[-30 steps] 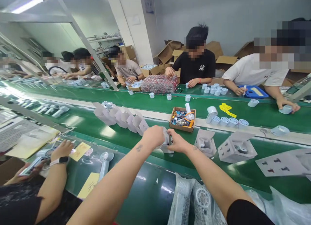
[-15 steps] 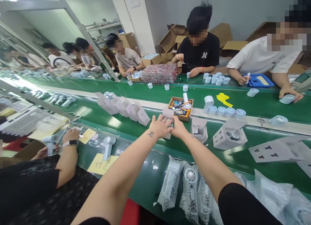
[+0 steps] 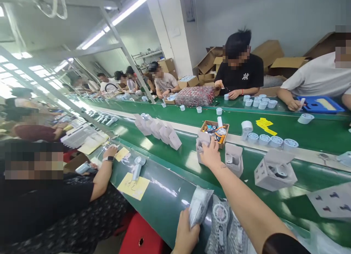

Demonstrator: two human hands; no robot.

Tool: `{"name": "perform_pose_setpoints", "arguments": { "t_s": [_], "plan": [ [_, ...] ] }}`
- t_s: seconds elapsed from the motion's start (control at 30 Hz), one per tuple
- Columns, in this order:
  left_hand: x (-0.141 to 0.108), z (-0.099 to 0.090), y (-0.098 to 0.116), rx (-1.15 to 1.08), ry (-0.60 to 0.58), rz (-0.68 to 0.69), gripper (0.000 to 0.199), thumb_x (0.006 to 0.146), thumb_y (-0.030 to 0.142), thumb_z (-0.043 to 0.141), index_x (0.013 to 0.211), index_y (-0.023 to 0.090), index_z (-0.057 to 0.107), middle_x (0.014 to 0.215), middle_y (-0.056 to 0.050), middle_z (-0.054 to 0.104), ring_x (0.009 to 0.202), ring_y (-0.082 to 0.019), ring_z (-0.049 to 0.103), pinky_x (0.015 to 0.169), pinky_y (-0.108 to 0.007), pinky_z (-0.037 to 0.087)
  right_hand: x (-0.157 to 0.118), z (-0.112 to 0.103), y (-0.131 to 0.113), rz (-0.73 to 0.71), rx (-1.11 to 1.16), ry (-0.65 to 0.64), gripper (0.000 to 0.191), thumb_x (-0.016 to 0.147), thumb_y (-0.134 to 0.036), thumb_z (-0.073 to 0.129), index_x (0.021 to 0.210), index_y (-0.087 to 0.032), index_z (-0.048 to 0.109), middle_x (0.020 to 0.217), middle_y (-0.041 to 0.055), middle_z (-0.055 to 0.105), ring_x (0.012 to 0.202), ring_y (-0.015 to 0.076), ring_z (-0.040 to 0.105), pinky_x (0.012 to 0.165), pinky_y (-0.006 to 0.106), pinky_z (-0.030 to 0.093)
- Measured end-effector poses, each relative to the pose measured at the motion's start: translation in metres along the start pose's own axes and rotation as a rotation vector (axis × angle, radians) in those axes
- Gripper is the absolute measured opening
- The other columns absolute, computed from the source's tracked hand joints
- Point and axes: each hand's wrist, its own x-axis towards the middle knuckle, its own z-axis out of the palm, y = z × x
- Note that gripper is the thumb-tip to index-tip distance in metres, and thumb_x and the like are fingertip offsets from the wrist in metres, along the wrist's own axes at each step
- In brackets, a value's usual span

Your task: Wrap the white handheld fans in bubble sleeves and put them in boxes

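My left hand [image 3: 187, 230] grips the near end of a bubble-wrapped package [image 3: 200, 204] at the front edge of the bench. Beside it lie more wrapped handheld fans; a round fan head shows through the nearest bag [image 3: 220, 214]. Out on the green belt, my right hand [image 3: 211, 154] has its fingers on a small white carton [image 3: 200, 148] with its flap up. What is inside that carton is hidden. Just right of it stands another open white carton [image 3: 234, 160] with a fan part showing inside.
Beyond the carton sits a cardboard tray [image 3: 222, 146] of tools. More white boxes [image 3: 274, 175] stand along the green belt [image 3: 189, 162]. At left, a co-worker's hand [image 3: 110, 151] rests near a fan [image 3: 138, 168] and yellow paper [image 3: 142, 190]. Co-workers sit opposite.
My left hand has left the carton and come back to the wrapped packages, taking hold of one. My right hand stays at the carton. The view has turned left and tilted up.
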Motion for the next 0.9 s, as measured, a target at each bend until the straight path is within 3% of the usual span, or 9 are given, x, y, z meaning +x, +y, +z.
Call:
{"name": "perform_pose_setpoints", "arguments": {
  "t_s": [0.07, 0.17, 0.27, 0.4, 0.53, 0.6, 0.67, 0.77, 0.9],
  "plan": [
    [0.012, -0.041, 0.007, -0.197, 0.005, 0.068, 0.044, 0.065, 0.038, 0.057, 0.109, 0.038, 0.063, 0.107, -0.004, 0.068, 0.107, -0.032, 0.062, 0.095, -0.041, 0.049, 0.007, -0.003, -0.002, 0.029, -0.032, -0.013, 0.031, 0.078, -0.016, 0.067, 0.109, -0.017, 0.063, 0.152, 0.0238, 0.018, 0.140, 0.0523, 0.013, 0.095, 0.072, 0.035],
    [0.035, -0.129, 0.021, -0.358, 0.057, 0.170, 0.036, 0.066, 0.045, 0.066, 0.101, 0.035, 0.064, 0.092, -0.001, 0.070, 0.089, -0.031, 0.066, 0.080, -0.041, 0.054, 0.014, -0.013, -0.004, 0.051, -0.084, -0.031, 0.018, 0.079, -0.023, 0.069, 0.094, -0.014, 0.066, 0.144, 0.0289, 0.030, 0.135, 0.0538, 0.023, 0.094, 0.075, 0.034],
    [0.074, -0.222, 0.040, -0.325, 0.241, 0.247, 0.038, 0.064, 0.047, 0.070, 0.096, 0.026, 0.065, 0.085, -0.002, 0.069, 0.081, -0.027, 0.065, 0.073, -0.038, 0.054, 0.009, -0.021, -0.020, 0.055, -0.158, 0.039, 0.022, 0.073, -0.017, 0.073, 0.093, -0.014, 0.065, 0.148, 0.0290, 0.023, 0.138, 0.0556, 0.012, 0.099, 0.081, 0.018],
    [0.151, -0.304, 0.068, -0.284, 0.461, 0.340, 0.052, 0.057, 0.050, 0.073, 0.097, 0.017, 0.066, 0.088, -0.005, 0.066, 0.083, -0.024, 0.063, 0.075, -0.034, 0.051, 0.011, 0.008, -0.072, -0.192, 0.036, 0.124, 0.030, 0.084, -0.022, 0.061, 0.113, -0.020, 0.057, 0.149, 0.0200, 0.026, 0.140, 0.0423, 0.023, 0.112, 0.062, 0.022],
    [0.224, -0.322, 0.085, -0.461, 0.351, 0.306, 0.059, 0.047, 0.045, 0.077, 0.096, 0.014, 0.065, 0.075, -0.001, 0.065, 0.068, -0.019, 0.059, 0.064, -0.030, 0.048, 0.061, 0.083, -0.115, -0.164, 0.287, -0.070, 0.062, 0.076, -0.023, 0.069, 0.131, -0.024, 0.040, 0.150, 0.0175, 0.021, 0.139, 0.0386, 0.031, 0.110, 0.056, 0.032],
    [0.250, -0.320, 0.085, -0.467, 0.307, 0.273, 0.057, 0.045, 0.043, 0.076, 0.094, 0.014, 0.065, 0.069, 0.001, 0.063, 0.063, -0.017, 0.058, 0.062, -0.029, 0.046, 0.092, 0.117, -0.117, -0.131, 0.295, -0.087, 0.086, 0.062, -0.023, 0.080, 0.134, -0.023, 0.033, 0.151, 0.0198, 0.016, 0.141, 0.0402, 0.026, 0.111, 0.057, 0.030],
    [0.267, -0.318, 0.083, -0.406, 0.312, 0.256, 0.053, 0.048, 0.042, 0.073, 0.093, 0.015, 0.065, 0.067, 0.001, 0.062, 0.061, -0.017, 0.057, 0.061, -0.029, 0.046, 0.115, 0.140, -0.108, -0.132, 0.321, -0.108, 0.088, 0.058, -0.021, 0.081, 0.131, -0.024, 0.031, 0.144, 0.0172, 0.030, 0.136, 0.0341, 0.036, 0.110, 0.052, 0.033],
    [0.272, -0.322, 0.083, -0.160, 0.302, 0.321, 0.043, 0.058, 0.038, 0.066, 0.096, 0.017, 0.065, 0.074, -0.001, 0.065, 0.070, -0.021, 0.062, 0.066, -0.032, 0.049, 0.129, 0.155, -0.089, -0.149, 0.354, -0.122, 0.075, 0.063, -0.017, 0.073, 0.124, -0.025, 0.031, 0.130, 0.0108, 0.047, 0.119, 0.0254, 0.053, 0.103, 0.045, 0.041],
    [0.259, -0.329, 0.106, 0.462, 0.249, 0.549, 0.030, 0.072, 0.022, 0.057, 0.099, 0.016, 0.067, 0.103, -0.011, 0.068, 0.096, -0.028, 0.064, 0.085, -0.039, 0.050, 0.122, 0.156, -0.071, -0.168, 0.381, -0.113, 0.071, 0.065, -0.013, 0.067, 0.124, -0.024, 0.028, 0.122, 0.0096, 0.052, 0.109, 0.0235, 0.058, 0.095, 0.043, 0.046]
  ]
}}
